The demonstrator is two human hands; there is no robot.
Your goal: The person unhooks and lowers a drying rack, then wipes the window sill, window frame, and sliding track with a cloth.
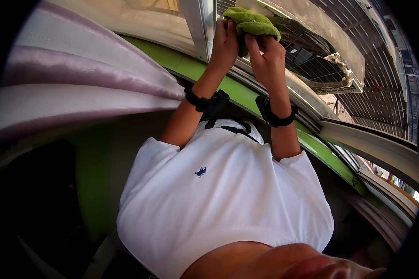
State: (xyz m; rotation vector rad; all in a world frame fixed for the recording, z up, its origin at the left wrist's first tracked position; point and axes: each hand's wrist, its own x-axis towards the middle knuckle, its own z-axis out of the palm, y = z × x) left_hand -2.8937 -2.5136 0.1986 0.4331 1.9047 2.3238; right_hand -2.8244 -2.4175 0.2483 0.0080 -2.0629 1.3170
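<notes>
Both of my hands hold a green cloth up at the open window, near the top of the head view. The cloth [253, 23] is bunched and folded, its upper part lying over my fingertips. My left hand [226, 44] grips its left side, close to the window frame's upright. Against its lower right side, my right hand [267, 56] pinches it with thumb and fingers. A black band is strapped round each wrist.
Pink and white curtains [88, 69] hang at the left. A green sill [237, 95] and the metal window track run below my forearms. Outside are an air-conditioner unit [356, 65] with a grille and a slatted metal rack [381, 60]. A window frame bar [368, 139] crosses at right.
</notes>
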